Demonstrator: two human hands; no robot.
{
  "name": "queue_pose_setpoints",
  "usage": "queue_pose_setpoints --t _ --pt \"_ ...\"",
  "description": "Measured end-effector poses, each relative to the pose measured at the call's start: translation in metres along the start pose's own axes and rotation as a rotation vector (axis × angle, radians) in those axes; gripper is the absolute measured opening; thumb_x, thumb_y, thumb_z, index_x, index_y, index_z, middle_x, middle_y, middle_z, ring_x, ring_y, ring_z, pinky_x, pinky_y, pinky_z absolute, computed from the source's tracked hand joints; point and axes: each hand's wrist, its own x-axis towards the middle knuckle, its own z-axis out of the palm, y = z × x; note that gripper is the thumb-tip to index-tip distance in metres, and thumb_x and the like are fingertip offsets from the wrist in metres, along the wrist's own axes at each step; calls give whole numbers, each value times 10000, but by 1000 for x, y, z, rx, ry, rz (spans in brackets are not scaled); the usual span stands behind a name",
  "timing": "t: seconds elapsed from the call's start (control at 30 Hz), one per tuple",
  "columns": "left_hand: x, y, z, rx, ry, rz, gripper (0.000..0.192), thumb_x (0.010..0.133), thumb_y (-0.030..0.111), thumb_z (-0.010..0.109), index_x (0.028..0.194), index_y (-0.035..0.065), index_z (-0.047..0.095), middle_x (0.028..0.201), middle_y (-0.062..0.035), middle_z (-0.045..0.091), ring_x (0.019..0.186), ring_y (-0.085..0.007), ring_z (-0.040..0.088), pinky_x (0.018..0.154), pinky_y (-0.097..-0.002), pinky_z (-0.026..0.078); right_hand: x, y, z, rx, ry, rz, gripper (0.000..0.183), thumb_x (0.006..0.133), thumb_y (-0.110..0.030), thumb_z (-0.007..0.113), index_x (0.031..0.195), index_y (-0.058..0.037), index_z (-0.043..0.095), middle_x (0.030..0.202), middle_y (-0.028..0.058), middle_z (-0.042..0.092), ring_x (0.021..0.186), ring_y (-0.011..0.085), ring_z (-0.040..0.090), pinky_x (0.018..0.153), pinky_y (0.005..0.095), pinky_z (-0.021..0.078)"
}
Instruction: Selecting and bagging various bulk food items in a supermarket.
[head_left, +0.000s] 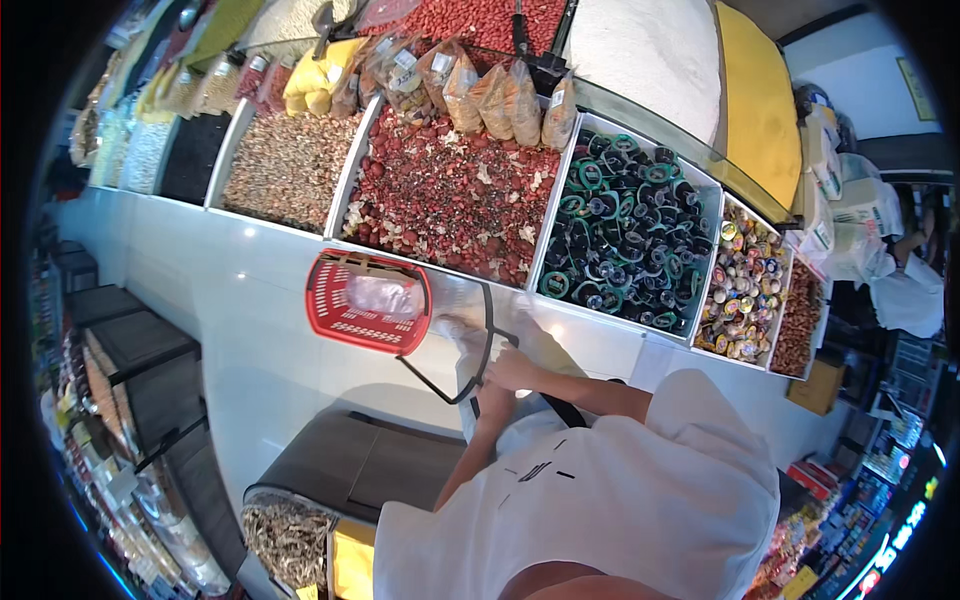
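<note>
A red plastic shopping basket (322, 322) hangs in front of me above the pale tiled floor, beside the row of bins. Inside it lies a clear plastic bag (382, 294), with a brown strip along the far rim. Its black handle (489, 315) reaches toward me. My right hand (514, 367) is closed around the handle's near end. Just below and against it, my left hand (495, 401) also grips the handle, its fingers partly hidden. Both forearms come from my white shirt.
Ahead stand white-edged bins of mixed red dried goods (457, 195), green-lidded dark cups (630, 232) and small packaged items (742, 285). Filled bags (487, 97) line the ledge above. A dark-topped display counter (352, 457) is close at my left. A person with a white bag (911, 292) appears far right.
</note>
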Motion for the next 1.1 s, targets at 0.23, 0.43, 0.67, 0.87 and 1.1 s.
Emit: queue_pose_setpoints --t 0.23,0.43,0.67,0.87,1.1 --pt "16 -11 -41 -124 56 -239 227 789 204 558 969 72 596 796 -181 638 782 -336 631 703 -485 448 -9 -17 -38 265 291 117 212 788 -204 493 832 -50 632 997 113 583 1070 263 491 969 527 281" --pt "36 -20 -55 -338 230 -269 223 800 190 520 925 21 596 762 -251 610 764 -434 587 708 -488 459 3 -4 -36 573 701 255 706 687 -201 672 1284 -3 352 1205 298 431 1230 397 353 901 519 409" --pt "37 -40 -77 -260 144 -270 256 801 233 536 916 22 624 766 -245 618 734 -411 604 675 -490 475 56 4 -38 1471 169 473 672 805 -193 600 1352 -99 222 946 156 568 680 211 619 479 301 518" --pt "24 -100 -94 -341 187 -272 287 758 168 537 1004 30 595 756 -245 616 718 -409 602 663 -496 476 110 -39 -38 1574 239 530 678 799 -26 563 1369 -97 202 1007 176 503 722 225 596 520 317 525" --pt "41 -197 -152 -207 85 -268 300 781 150 522 1066 81 584 759 -222 627 727 -397 611 662 -496 480 215 -90 -64 1510 300 628 589 812 -49 525 1340 -80 267 1082 167 484 775 228 607 531 314 533"
